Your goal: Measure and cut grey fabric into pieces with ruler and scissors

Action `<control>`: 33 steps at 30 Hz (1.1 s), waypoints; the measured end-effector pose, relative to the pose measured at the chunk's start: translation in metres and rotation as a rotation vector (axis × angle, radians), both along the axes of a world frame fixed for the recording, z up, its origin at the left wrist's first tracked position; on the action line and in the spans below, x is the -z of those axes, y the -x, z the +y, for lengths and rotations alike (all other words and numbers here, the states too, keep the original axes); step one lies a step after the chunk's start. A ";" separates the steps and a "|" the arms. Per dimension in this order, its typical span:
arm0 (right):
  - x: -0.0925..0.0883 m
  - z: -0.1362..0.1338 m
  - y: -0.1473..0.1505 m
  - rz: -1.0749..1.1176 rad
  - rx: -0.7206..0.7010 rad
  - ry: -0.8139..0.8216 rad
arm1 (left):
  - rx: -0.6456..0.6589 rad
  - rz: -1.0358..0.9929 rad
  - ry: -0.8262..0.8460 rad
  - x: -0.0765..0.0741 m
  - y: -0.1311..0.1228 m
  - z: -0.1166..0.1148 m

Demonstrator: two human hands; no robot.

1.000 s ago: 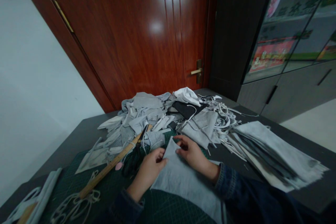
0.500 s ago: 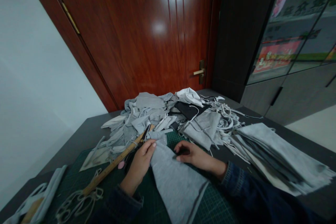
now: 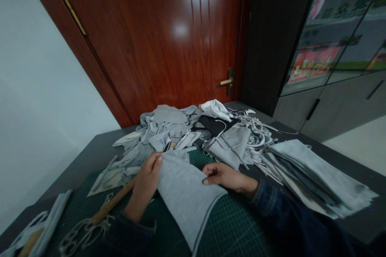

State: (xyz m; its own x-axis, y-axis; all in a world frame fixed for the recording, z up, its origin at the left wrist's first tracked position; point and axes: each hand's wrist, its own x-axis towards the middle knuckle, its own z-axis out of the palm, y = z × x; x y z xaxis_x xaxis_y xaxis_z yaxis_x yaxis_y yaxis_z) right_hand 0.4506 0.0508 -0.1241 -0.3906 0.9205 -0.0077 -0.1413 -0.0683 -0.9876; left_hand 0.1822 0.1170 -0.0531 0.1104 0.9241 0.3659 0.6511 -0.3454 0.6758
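Observation:
A light grey piece of fabric [image 3: 185,188] with a dark line along its lower edge hangs over the green cutting mat [image 3: 241,225]. My left hand [image 3: 146,180] pinches its upper left corner between thumb and fingers. At the upper right edge, my right hand [image 3: 224,176] has its fingers curled together with the thumb against the fabric. A wooden stick [image 3: 113,204] slants behind my left hand, which covers part of it. Cream cord [image 3: 83,233] lies tangled around the stick's near end.
Grey cloth scraps [image 3: 169,122] are heaped at the back, with black cloth [image 3: 215,124] and loose cords [image 3: 259,130] among them. Folded fabrics [image 3: 319,176] lie at the right. Pale strips [image 3: 54,221] rest at the left edge. A wooden door [image 3: 144,40] stands behind the table.
My left hand has moved left and slightly up with the fabric corner, swinging the fabric leftward. The right hand's fingers have closed at the fabric's edge. The view has shifted slightly.

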 end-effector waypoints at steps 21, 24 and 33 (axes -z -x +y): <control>-0.001 0.000 -0.007 0.041 0.259 0.024 | 0.307 0.231 0.279 -0.012 0.024 0.005; 0.001 0.002 -0.008 -0.004 0.293 0.061 | -0.008 0.383 0.153 -0.009 0.023 0.011; 0.000 0.001 -0.005 0.047 0.274 0.082 | 0.421 0.428 0.201 -0.013 -0.045 -0.078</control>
State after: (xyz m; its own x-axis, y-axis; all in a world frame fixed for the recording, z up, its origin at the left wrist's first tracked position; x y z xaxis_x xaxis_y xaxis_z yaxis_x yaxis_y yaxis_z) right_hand 0.4551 0.0514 -0.1240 -0.1295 0.9888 -0.0739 -0.2110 -0.1003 -0.9723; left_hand 0.2276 0.0394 -0.0406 0.5774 0.8158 0.0323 0.7142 -0.5239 0.4643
